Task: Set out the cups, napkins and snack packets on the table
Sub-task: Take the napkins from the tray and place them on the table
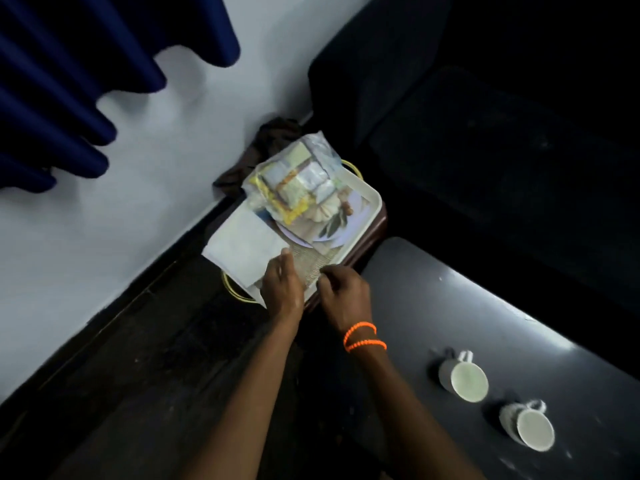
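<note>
Standing on the dark table (450,306) are two cups (463,380), while the napkins (242,249) and the bag of snack packets (294,181) sit on the tray (367,206) beside it. Both hands work the napkin stack: the left hand (282,285) lies flat with fingers loosely spread, the right hand (341,289) pinches an edge. A careless tug could drag several napkins off or tip the bag.

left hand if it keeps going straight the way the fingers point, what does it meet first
Most likely the folded white paper napkin on the cream plastic tray: the left hand points up and away along the tray, its fingertips already at the napkin's edge. Beyond lies the clear bag of snack packets. Whether it touches yet is unclear.
</note>
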### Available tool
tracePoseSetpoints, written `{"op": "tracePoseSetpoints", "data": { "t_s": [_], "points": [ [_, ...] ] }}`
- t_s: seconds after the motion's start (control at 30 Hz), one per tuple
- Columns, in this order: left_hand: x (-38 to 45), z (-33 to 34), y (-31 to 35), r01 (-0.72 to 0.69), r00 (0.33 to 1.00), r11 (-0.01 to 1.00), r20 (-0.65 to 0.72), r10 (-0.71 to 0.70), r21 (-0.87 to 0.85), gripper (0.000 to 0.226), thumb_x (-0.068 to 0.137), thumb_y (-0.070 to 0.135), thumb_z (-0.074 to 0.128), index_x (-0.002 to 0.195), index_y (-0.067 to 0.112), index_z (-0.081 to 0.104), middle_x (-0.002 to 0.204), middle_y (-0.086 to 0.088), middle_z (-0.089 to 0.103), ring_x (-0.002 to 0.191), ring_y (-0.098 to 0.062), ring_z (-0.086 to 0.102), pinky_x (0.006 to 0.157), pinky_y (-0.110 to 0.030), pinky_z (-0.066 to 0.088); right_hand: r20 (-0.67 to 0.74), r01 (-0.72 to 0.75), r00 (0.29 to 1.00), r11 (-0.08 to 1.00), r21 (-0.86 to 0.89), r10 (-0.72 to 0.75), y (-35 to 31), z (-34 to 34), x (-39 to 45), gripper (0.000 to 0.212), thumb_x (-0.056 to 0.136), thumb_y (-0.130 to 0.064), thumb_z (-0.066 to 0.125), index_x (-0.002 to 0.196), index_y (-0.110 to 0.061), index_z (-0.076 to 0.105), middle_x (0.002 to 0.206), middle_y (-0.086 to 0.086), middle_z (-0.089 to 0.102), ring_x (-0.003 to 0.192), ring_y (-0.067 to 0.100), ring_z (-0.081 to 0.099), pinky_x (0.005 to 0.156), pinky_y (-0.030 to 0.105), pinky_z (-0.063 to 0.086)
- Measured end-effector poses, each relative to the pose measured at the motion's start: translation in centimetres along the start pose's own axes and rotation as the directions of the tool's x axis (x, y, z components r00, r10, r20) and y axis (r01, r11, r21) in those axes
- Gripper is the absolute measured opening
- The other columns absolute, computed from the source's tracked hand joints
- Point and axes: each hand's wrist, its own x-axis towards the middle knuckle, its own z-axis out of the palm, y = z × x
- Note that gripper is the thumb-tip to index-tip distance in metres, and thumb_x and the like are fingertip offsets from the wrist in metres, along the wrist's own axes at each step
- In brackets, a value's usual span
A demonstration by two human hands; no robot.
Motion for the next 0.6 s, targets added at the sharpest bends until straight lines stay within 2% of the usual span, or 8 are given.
{"op": "tracePoseSetpoints", "data": {
  "t_s": [0.07,0.13,0.23,0.3,0.43,0.5,0.57,0.6],
  "points": [
    [2.5,-1.1,0.7,-0.013,0.998,0.998,-0.058,0.017,0.062,0.05,0.107,0.047,0.043,0.123,0.007,0.069,0.128,-0.015,0.07,0.121,-0.034,0.062,0.098,-0.035,0.045,0.052,0.018,0.999,1.0,-0.015,-0.017,-1.7,2.8,2.8,0.027,0.085,-0.014,0.068,0.109,-0.006,0.075,0.102,0.013,0.074,0.09,0.027,0.071,0.085,0.027,0.053],
    [4.8,-2.0,0.9,0.01,0.994,0.997,-0.11,-0.001,0.082,0.053,0.107,0.047,0.042,0.13,0.006,0.065,0.135,-0.016,0.066,0.126,-0.034,0.059,0.1,-0.038,0.043,0.12,0.004,0.993,0.998,-0.061,0.003,-3.0,5.5,5.2,0.034,0.087,-0.016,0.066,0.118,-0.004,0.07,0.111,0.018,0.068,0.099,0.035,0.067,0.088,0.038,0.054],
    [7.0,-3.2,0.5,0.088,0.988,0.995,-0.134,-0.081,0.043,0.057,0.107,0.049,0.039,0.134,0.006,0.064,0.136,-0.016,0.065,0.125,-0.034,0.06,0.109,-0.043,0.046,0.197,-0.046,0.977,0.979,-0.196,0.086,-4.3,9.0,7.8,0.043,0.087,-0.021,0.064,0.125,0.0,0.059,0.122,0.023,0.06,0.111,0.043,0.06,0.091,0.044,0.05],
    [7.7,-3.6,0.1,0.125,0.986,0.992,-0.116,-0.123,0.014,0.058,0.108,0.049,0.037,0.133,0.004,0.065,0.134,-0.016,0.067,0.124,-0.034,0.061,0.109,-0.047,0.048,0.214,-0.07,0.969,0.965,-0.252,0.126,-4.9,10.8,8.5,0.049,0.086,-0.024,0.066,0.127,0.001,0.054,0.125,0.025,0.057,0.114,0.045,0.057,0.094,0.046,0.048],
    [8.1,-3.9,-0.1,0.163,0.984,0.987,-0.079,-0.162,0.007,0.062,0.109,0.048,0.033,0.127,0.001,0.068,0.129,-0.019,0.069,0.12,-0.036,0.065,0.107,-0.047,0.05,0.229,-0.235,0.939,0.965,-0.119,0.257,-5.4,13.0,9.3,0.056,0.082,-0.023,0.073,0.129,0.001,0.052,0.13,0.022,0.059,0.12,0.039,0.058,0.094,0.04,0.049],
    [8.2,-4.0,0.1,0.183,0.98,0.982,-0.069,-0.186,-0.048,0.061,0.108,0.05,0.036,0.128,0.001,0.067,0.13,-0.02,0.068,0.121,-0.037,0.065,0.107,-0.049,0.051,0.261,-0.297,0.914,0.951,-0.088,0.31,-5.5,13.3,9.9,0.049,0.079,-0.022,0.076,0.122,-0.002,0.062,0.12,0.016,0.069,0.11,0.033,0.065,0.081,0.033,0.052],
    [8.2,-4.4,0.1,0.193,0.978,0.973,-0.061,-0.202,-0.124,0.059,0.107,0.05,0.04,0.132,0.003,0.065,0.134,-0.02,0.066,0.124,-0.036,0.063,0.108,-0.05,0.051,0.3,-0.3,0.899,0.947,-0.111,0.32,-5.5,13.4,10.2,0.031,0.076,-0.021,0.078,0.101,-0.004,0.072,0.096,0.013,0.073,0.084,0.027,0.067,0.06,0.024,0.042],
    [8.1,-4.6,0.0,0.197,0.976,0.969,-0.058,-0.208,-0.151,0.058,0.107,0.05,0.041,0.133,0.004,0.064,0.135,-0.019,0.065,0.124,-0.036,0.063,0.108,-0.051,0.051,0.306,-0.295,0.897,0.948,-0.121,0.318,-5.6,13.4,10.2,0.022,0.075,-0.021,0.078,0.089,-0.006,0.071,0.083,0.01,0.07,0.071,0.024,0.061,0.052,0.023,0.035]
  ]
}}
